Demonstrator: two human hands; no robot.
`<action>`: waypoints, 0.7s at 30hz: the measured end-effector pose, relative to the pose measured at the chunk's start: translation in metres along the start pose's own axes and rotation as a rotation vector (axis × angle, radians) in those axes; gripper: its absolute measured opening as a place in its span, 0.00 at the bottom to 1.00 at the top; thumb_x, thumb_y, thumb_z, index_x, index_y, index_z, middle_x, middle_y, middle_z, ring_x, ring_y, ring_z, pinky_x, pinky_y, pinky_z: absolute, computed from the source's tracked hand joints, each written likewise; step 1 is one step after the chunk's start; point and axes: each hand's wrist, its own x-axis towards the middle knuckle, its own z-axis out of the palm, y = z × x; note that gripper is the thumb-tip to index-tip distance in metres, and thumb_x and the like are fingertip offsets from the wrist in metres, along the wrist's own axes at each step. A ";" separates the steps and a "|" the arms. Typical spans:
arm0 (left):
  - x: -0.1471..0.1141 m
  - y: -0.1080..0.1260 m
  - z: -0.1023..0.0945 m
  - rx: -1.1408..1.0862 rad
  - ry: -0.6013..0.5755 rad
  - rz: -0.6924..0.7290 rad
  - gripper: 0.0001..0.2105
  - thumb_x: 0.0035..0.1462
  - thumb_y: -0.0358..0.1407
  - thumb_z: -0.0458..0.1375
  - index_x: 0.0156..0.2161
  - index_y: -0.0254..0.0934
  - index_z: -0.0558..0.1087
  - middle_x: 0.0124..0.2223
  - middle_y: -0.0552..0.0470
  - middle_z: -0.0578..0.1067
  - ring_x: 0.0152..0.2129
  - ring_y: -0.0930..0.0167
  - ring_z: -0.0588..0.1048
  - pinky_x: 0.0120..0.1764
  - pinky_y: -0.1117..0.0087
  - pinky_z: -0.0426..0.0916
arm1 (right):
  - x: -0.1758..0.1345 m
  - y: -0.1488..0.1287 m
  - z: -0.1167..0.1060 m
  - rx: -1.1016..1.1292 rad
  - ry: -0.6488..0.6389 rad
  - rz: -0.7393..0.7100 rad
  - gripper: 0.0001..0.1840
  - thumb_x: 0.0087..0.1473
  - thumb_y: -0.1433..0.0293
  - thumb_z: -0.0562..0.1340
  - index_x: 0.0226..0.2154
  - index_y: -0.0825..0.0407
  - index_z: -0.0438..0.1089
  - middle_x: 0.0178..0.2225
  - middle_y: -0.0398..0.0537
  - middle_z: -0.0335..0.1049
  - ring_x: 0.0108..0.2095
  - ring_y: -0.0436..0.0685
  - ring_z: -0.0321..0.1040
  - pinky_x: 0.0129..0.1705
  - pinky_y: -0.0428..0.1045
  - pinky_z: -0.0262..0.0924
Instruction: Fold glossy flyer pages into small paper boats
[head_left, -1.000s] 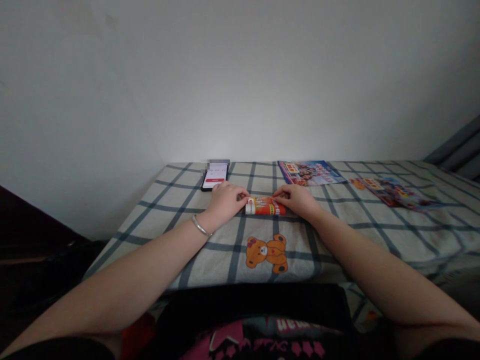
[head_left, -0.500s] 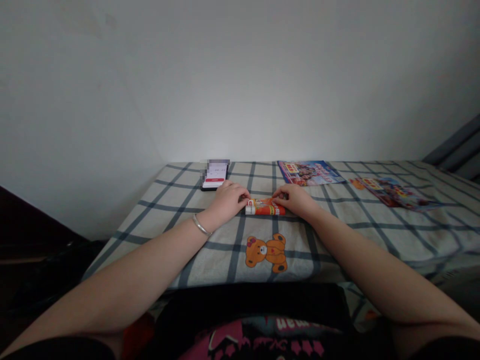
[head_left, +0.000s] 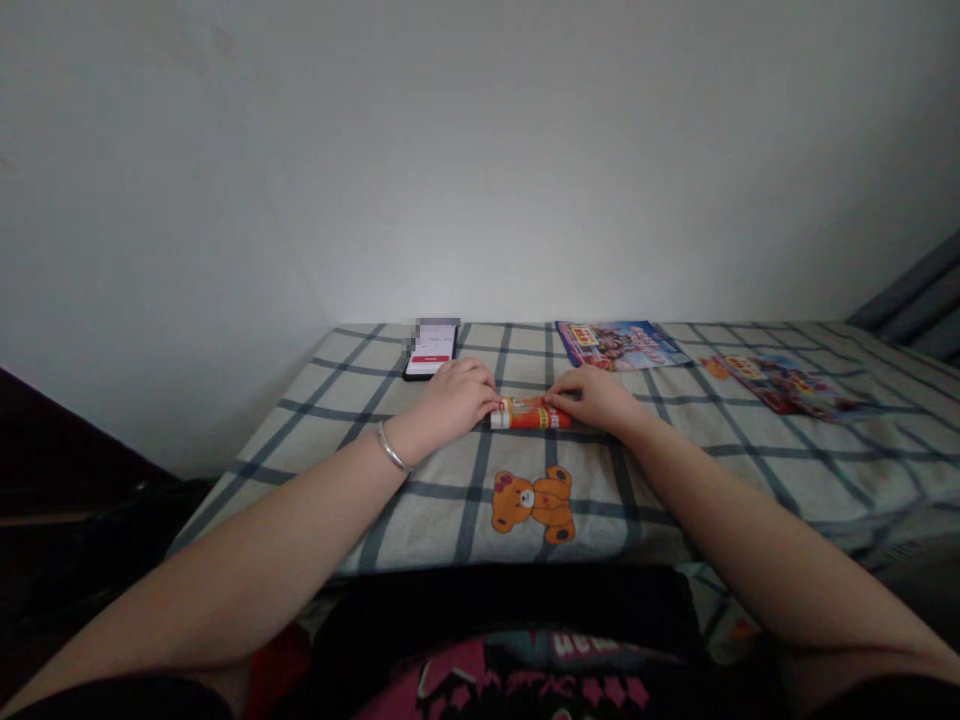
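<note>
A small orange, red and white printed strip (head_left: 531,415), which looks like a folded paper leaflet, lies on the checked cloth before me. My left hand (head_left: 459,398) has its thumb and fingers closed at the strip's upper left corner. At the upper right end, my right hand (head_left: 592,397) pinches the edge between thumb and index finger. Its other fingers are curled. The strip's middle and lower edge show between the two hands.
Behind my left hand lies a phone (head_left: 431,350) with a lit screen. Two colourful printed leaflets lie to the right: one by the wall (head_left: 622,345), the other (head_left: 799,387) farther right. A printed teddy bear (head_left: 532,505) marks the cloth near its front edge.
My left fingers have drawn closer together at the corner, and the left wrist has shifted slightly left. My right hand and the strip have stayed almost in place.
</note>
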 end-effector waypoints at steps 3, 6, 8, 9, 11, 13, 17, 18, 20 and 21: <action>0.000 0.002 -0.005 0.012 -0.040 -0.015 0.09 0.63 0.39 0.58 0.39 0.38 0.80 0.42 0.48 0.76 0.44 0.64 0.69 0.46 0.64 0.62 | -0.003 -0.007 -0.003 -0.041 -0.006 -0.021 0.15 0.59 0.58 0.60 0.33 0.48 0.80 0.37 0.46 0.79 0.39 0.57 0.72 0.42 0.50 0.62; 0.000 0.004 -0.008 0.019 -0.068 -0.032 0.11 0.63 0.41 0.58 0.40 0.39 0.80 0.42 0.49 0.76 0.44 0.64 0.69 0.47 0.64 0.62 | -0.006 -0.016 -0.004 -0.148 0.000 -0.047 0.17 0.55 0.53 0.63 0.36 0.47 0.79 0.38 0.48 0.78 0.40 0.59 0.71 0.42 0.52 0.60; 0.000 0.006 -0.010 0.023 -0.072 -0.043 0.11 0.63 0.43 0.58 0.41 0.40 0.80 0.42 0.49 0.76 0.44 0.64 0.69 0.46 0.64 0.61 | -0.007 -0.021 -0.003 -0.214 0.007 -0.049 0.19 0.54 0.51 0.64 0.36 0.48 0.78 0.38 0.50 0.77 0.40 0.61 0.70 0.42 0.53 0.58; 0.000 0.007 -0.011 0.028 -0.075 -0.047 0.12 0.62 0.43 0.59 0.42 0.40 0.80 0.42 0.49 0.76 0.45 0.64 0.69 0.46 0.64 0.61 | -0.008 -0.022 -0.003 -0.235 0.009 -0.053 0.19 0.54 0.51 0.64 0.36 0.49 0.78 0.38 0.50 0.77 0.40 0.61 0.70 0.43 0.54 0.58; -0.001 0.008 -0.011 0.042 -0.087 -0.047 0.12 0.61 0.44 0.59 0.42 0.40 0.80 0.42 0.49 0.76 0.45 0.64 0.69 0.46 0.64 0.61 | -0.008 -0.022 -0.002 -0.251 0.015 -0.074 0.18 0.54 0.52 0.64 0.36 0.49 0.77 0.38 0.50 0.76 0.41 0.62 0.69 0.44 0.55 0.57; -0.001 0.009 -0.011 0.054 -0.091 -0.040 0.11 0.60 0.44 0.60 0.41 0.40 0.80 0.42 0.49 0.76 0.45 0.64 0.69 0.45 0.64 0.61 | -0.009 -0.022 0.000 -0.249 0.026 -0.095 0.18 0.55 0.52 0.64 0.36 0.49 0.77 0.38 0.51 0.76 0.41 0.62 0.68 0.45 0.55 0.56; -0.003 0.008 -0.007 0.067 -0.060 -0.010 0.10 0.60 0.43 0.61 0.40 0.39 0.79 0.43 0.49 0.75 0.45 0.63 0.69 0.45 0.63 0.60 | -0.008 -0.019 0.003 -0.228 0.046 -0.131 0.17 0.55 0.55 0.65 0.35 0.51 0.76 0.36 0.52 0.75 0.39 0.61 0.68 0.44 0.55 0.58; -0.004 0.008 -0.005 0.076 -0.053 0.003 0.10 0.60 0.43 0.61 0.40 0.38 0.78 0.43 0.49 0.75 0.45 0.63 0.69 0.46 0.63 0.61 | -0.008 -0.019 0.003 -0.207 0.041 -0.154 0.15 0.55 0.57 0.65 0.36 0.52 0.76 0.36 0.52 0.74 0.39 0.61 0.68 0.44 0.54 0.59; -0.005 0.007 -0.003 0.106 -0.041 0.027 0.10 0.60 0.42 0.61 0.39 0.36 0.77 0.43 0.48 0.74 0.44 0.63 0.69 0.46 0.63 0.61 | -0.007 -0.018 0.005 -0.137 0.018 -0.228 0.11 0.57 0.63 0.64 0.39 0.52 0.76 0.37 0.51 0.74 0.39 0.59 0.68 0.44 0.53 0.61; -0.005 0.007 -0.001 0.120 -0.035 0.033 0.11 0.60 0.42 0.61 0.39 0.35 0.76 0.43 0.47 0.74 0.44 0.63 0.69 0.46 0.63 0.62 | -0.007 -0.018 0.006 -0.095 0.005 -0.270 0.10 0.58 0.66 0.64 0.41 0.52 0.76 0.37 0.51 0.74 0.40 0.58 0.68 0.44 0.52 0.61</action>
